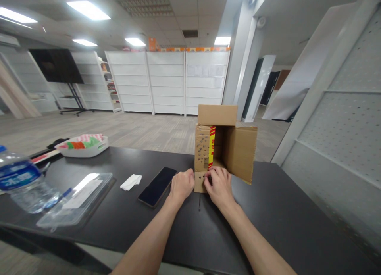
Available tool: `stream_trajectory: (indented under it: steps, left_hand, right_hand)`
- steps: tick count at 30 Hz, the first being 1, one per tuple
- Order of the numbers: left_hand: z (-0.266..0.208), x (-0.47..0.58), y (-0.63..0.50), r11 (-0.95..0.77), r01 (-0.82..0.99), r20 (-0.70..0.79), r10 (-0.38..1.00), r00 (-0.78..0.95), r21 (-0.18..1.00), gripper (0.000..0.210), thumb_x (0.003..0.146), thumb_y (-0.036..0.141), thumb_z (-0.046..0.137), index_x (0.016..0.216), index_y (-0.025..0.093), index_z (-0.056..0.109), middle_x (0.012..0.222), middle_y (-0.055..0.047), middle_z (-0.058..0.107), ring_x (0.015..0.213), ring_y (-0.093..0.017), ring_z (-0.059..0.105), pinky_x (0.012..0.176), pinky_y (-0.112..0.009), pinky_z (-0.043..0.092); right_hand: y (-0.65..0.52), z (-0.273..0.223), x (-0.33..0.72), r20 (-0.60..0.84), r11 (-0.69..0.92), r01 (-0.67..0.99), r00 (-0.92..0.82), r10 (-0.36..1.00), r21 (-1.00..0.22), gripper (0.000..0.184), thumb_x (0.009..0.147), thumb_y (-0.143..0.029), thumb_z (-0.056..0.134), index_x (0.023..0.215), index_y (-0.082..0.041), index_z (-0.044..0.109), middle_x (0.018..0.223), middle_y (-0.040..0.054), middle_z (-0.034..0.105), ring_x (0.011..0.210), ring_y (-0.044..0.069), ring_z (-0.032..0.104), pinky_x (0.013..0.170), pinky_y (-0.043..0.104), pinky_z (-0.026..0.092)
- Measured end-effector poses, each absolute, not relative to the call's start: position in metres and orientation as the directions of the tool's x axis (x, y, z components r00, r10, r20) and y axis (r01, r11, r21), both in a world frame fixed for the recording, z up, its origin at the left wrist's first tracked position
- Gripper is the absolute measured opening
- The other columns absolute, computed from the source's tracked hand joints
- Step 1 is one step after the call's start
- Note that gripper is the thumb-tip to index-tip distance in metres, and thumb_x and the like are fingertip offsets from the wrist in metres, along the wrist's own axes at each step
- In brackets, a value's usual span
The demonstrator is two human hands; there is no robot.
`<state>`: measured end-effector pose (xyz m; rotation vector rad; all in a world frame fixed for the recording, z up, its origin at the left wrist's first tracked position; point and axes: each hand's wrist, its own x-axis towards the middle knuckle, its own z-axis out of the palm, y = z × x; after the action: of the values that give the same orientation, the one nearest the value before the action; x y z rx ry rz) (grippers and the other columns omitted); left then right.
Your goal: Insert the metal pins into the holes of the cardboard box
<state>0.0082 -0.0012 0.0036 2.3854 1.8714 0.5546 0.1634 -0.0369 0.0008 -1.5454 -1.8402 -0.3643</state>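
Note:
A cardboard box (241, 148) stands on the dark table with its opening towards me and its flaps spread. Several small dark round spots dot its left flap (203, 144), beside a yellow and red tape strip. My left hand (183, 183) is closed at the left edge of the lower flap (200, 187), its fingertips hidden behind the cardboard. Over the right part of that flap, my right hand (219, 184) is closed in a pinch; whatever lies between its fingers is too small to make out. A thin dark rod (199, 203) lies just in front of the flap.
Left of my hands lie a phone (157, 186), a crumpled white tissue (131, 182) and a clear plastic case (80, 199). A water bottle (25, 183) and a white basket (86, 150) with colourful contents are farther left. A perforated panel (342, 148) rises at the right.

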Motion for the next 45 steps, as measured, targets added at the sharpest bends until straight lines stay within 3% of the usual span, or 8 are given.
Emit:
stream_trajectory:
  steps: [5, 16, 24, 36, 45]
  left_hand:
    - [0.006, 0.009, -0.003, -0.241, 0.932, 0.223, 0.958, 0.183, 0.271, 0.032, 0.092, 0.027, 0.031, 0.089, 0.023, 0.063, 0.087, -0.007, 0.071, 0.083, -0.021, 0.067, 0.066, -0.026, 0.039]
    - [0.007, 0.009, -0.003, -0.247, 0.929, 0.220, 0.957, 0.190, 0.275, 0.032, 0.092, 0.026, 0.031, 0.090, 0.023, 0.063, 0.086, -0.007, 0.071, 0.082, -0.021, 0.067, 0.067, -0.027, 0.040]
    - [0.007, 0.009, -0.003, -0.247, 0.929, 0.216, 0.958, 0.190, 0.277, 0.032, 0.092, 0.026, 0.031, 0.090, 0.023, 0.062, 0.086, -0.007, 0.071, 0.082, -0.021, 0.068, 0.067, -0.027, 0.041]
    - [0.012, 0.008, -0.006, -0.228, 0.919, 0.186, 0.967, 0.175, 0.321, 0.033, 0.092, 0.027, 0.032, 0.093, 0.024, 0.064, 0.090, -0.007, 0.071, 0.087, -0.021, 0.066, 0.072, -0.028, 0.042]
    - [0.011, 0.008, -0.006, -0.238, 0.917, 0.200, 0.963, 0.181, 0.321, 0.031, 0.091, 0.026, 0.034, 0.092, 0.025, 0.064, 0.090, -0.006, 0.071, 0.086, -0.021, 0.067, 0.070, -0.028, 0.041]
  right_hand:
    - [-0.038, 0.002, 0.162, 0.669, 0.254, 0.944, -0.050, 0.741, -0.211, 0.008, 0.085, -0.021, 0.051, 0.083, -0.020, 0.059, 0.101, 0.0068, 0.060, 0.096, 0.023, 0.047, 0.084, 0.037, 0.033]
    - [-0.051, 0.017, 0.154, 0.649, 0.254, 0.941, -0.049, 0.759, -0.226, 0.006, 0.083, -0.017, 0.049, 0.079, -0.019, 0.053, 0.078, 0.0033, 0.061, 0.080, 0.020, 0.053, 0.078, 0.035, 0.030]
    - [-0.048, 0.015, 0.155, 0.650, 0.346, 0.872, -0.044, 0.759, -0.346, 0.011, 0.078, -0.014, 0.047, 0.082, -0.018, 0.056, 0.079, 0.0041, 0.062, 0.079, 0.021, 0.056, 0.074, 0.032, 0.036]
    - [-0.083, 0.036, 0.171, 0.570, 0.516, 0.713, -0.198, 0.797, -0.474, 0.013, 0.086, -0.017, 0.047, 0.084, -0.020, 0.060, 0.081, 0.0032, 0.062, 0.078, 0.018, 0.058, 0.071, 0.030, 0.047]
    - [-0.113, 0.008, 0.163, 0.444, 0.538, 0.757, -0.365, 0.819, -0.370, 0.016, 0.087, -0.007, 0.047, 0.085, -0.020, 0.056, 0.083, 0.0038, 0.059, 0.081, 0.020, 0.054, 0.072, 0.034, 0.045]
